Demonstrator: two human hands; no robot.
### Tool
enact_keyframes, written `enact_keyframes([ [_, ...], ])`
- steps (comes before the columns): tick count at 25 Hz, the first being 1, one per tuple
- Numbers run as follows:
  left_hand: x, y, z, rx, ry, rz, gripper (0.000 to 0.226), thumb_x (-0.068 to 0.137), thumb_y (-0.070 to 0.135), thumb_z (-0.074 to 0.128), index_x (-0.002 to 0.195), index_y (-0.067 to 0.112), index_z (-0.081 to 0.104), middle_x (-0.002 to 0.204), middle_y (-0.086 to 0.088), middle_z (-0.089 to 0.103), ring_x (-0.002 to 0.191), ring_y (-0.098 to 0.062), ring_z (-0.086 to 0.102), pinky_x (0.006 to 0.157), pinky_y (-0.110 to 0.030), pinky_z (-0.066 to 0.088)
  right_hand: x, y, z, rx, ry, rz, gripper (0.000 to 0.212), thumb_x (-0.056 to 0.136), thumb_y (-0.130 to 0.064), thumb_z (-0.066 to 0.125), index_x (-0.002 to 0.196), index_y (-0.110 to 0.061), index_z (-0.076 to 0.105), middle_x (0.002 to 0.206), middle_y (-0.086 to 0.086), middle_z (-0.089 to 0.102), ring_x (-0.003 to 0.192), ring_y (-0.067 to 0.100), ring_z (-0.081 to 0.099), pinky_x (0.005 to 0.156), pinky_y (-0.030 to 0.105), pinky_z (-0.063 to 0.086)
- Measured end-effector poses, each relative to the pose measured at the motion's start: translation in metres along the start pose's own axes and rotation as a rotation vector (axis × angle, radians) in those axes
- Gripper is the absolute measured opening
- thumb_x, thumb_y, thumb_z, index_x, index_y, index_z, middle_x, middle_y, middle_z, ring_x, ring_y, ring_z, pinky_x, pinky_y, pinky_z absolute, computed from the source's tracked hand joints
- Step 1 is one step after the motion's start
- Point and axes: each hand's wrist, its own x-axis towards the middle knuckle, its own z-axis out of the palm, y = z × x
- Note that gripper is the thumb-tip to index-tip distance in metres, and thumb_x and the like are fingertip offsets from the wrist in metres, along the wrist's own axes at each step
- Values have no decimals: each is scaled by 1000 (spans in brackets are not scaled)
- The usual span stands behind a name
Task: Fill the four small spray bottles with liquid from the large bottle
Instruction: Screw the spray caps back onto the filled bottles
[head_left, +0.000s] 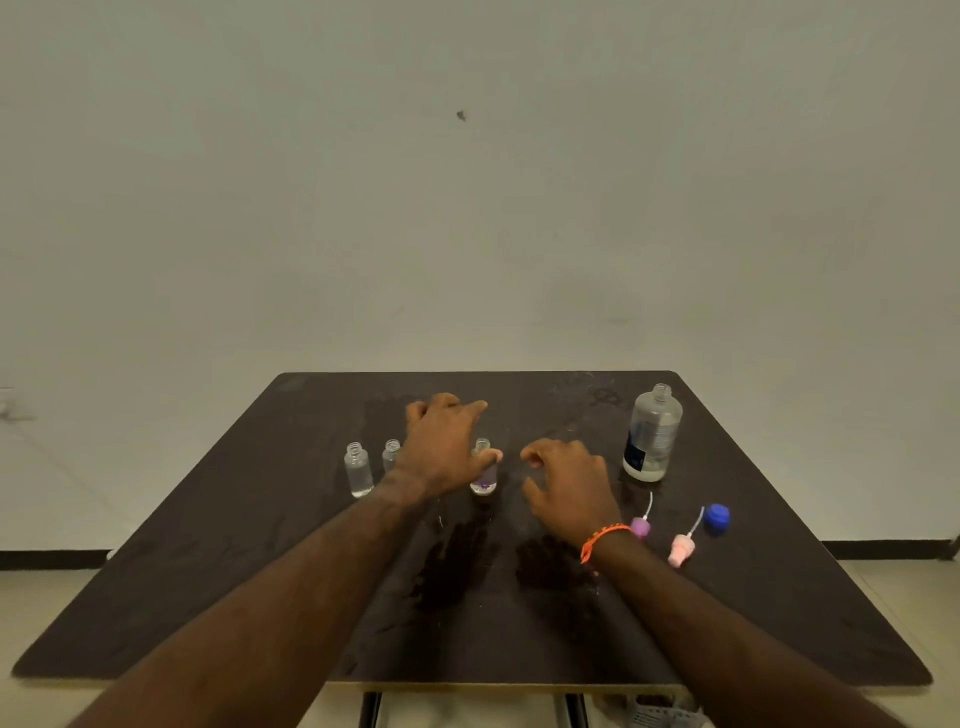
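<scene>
On the dark table (218, 597), my right hand (569, 488) hovers with loose, empty fingers. My left hand (441, 447) pinches 1 uncapped small bottle (483, 475); 2 others (358, 470) stand left. The large bottle (652, 434) stands far right.

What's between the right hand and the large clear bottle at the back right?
Nothing: the head view shows only bare dark table between the right hand and the uncapped large clear bottle.
</scene>
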Motion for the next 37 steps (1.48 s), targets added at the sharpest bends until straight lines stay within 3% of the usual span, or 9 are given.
enact_keyframes([
  [4, 10, 1, 4, 104, -229, -26, 75, 87, 61, 68, 149, 24, 48, 135, -2, 64, 137, -21, 51, 118, -50, 11, 15, -18, 24, -91, -174, 66, 54, 89, -27, 56, 142, -29, 46, 134, -5, 61, 134, 23, 42, 105, 43, 32],
  [8, 16, 2, 11, 100, -229, -54, 35, 87, 49, 70, 116, 27, 67, 103, 6, 73, 113, -19, 65, 115, -52, 12, 22, -27, 32, -39, -264, 72, 61, 89, -16, 53, 149, -26, 40, 145, 1, 53, 148, 23, 25, 115, 46, 18],
  [16, -17, 13, 5, 11, -230, -43, 28, 77, 59, 74, 81, 31, 78, 73, 11, 71, 85, -9, 63, 92, -43, 24, -15, -25, 24, 38, -151, 130, 40, 89, -24, 55, 127, -33, 59, 118, -9, 67, 126, 17, 48, 103, 42, 31],
  [24, -70, 13, 9, -159, -187, -15, 27, 79, 58, 75, 88, 33, 71, 76, 14, 67, 85, -7, 60, 93, -42, 31, -59, -34, 10, 41, -173, 132, 40, 93, -30, 59, 133, -31, 55, 123, -7, 66, 126, 19, 49, 104, 45, 37],
  [30, -84, 10, 22, -321, -145, -98, 35, 81, 56, 79, 110, 38, 72, 90, 20, 74, 99, -3, 64, 100, -42, 30, -39, 6, -29, -293, -19, 206, 33, 92, -38, 59, 124, -33, 63, 117, -5, 69, 119, 23, 49, 98, 45, 36],
  [35, -90, 5, 35, -454, -100, -120, 45, 78, 57, 79, 118, 40, 72, 100, 22, 77, 105, 0, 67, 110, -49, 38, -11, 34, -29, -443, -196, 305, 37, 88, -50, 58, 120, -36, 68, 112, 0, 68, 119, 25, 49, 102, 49, 32],
  [37, -92, 6, 34, -456, -73, -131, 45, 81, 53, 81, 124, 39, 72, 107, 20, 77, 112, -2, 66, 111, -44, 30, -6, 36, -23, -438, -230, 293, 32, 89, -47, 59, 116, -34, 70, 109, -1, 69, 118, 25, 50, 104, 50, 30],
])
